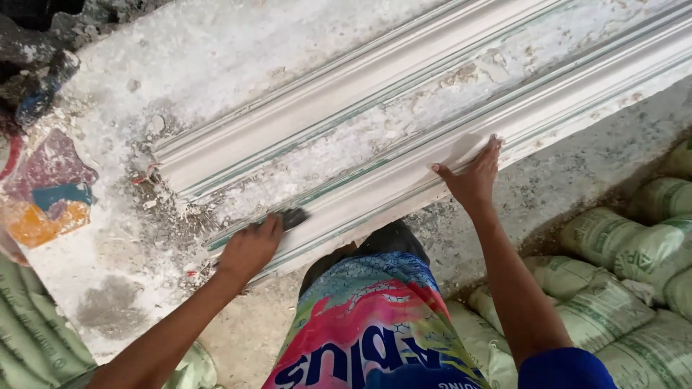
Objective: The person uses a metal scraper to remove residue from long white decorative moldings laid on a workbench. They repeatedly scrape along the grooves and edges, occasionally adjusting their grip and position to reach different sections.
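A long white plaster moulding [404, 108] with green-edged ridges lies across a dusty grey slab [180, 65]. My left hand [251, 248] grips a small dark tool [294, 217] pressed against the moulding's near end. My right hand [476, 176] lies flat on the moulding's front edge, fingers stretched out and holding nothing. A colourful printed cloth [367, 324] covers my lap below the slab's edge.
Pale green sacks [613, 295] are piled at the lower right, and more sacks [29, 324] sit at the lower left. Plaster crumbs and debris [162, 212] litter the slab near the moulding's end. A patch of coloured paint [47, 187] marks the left.
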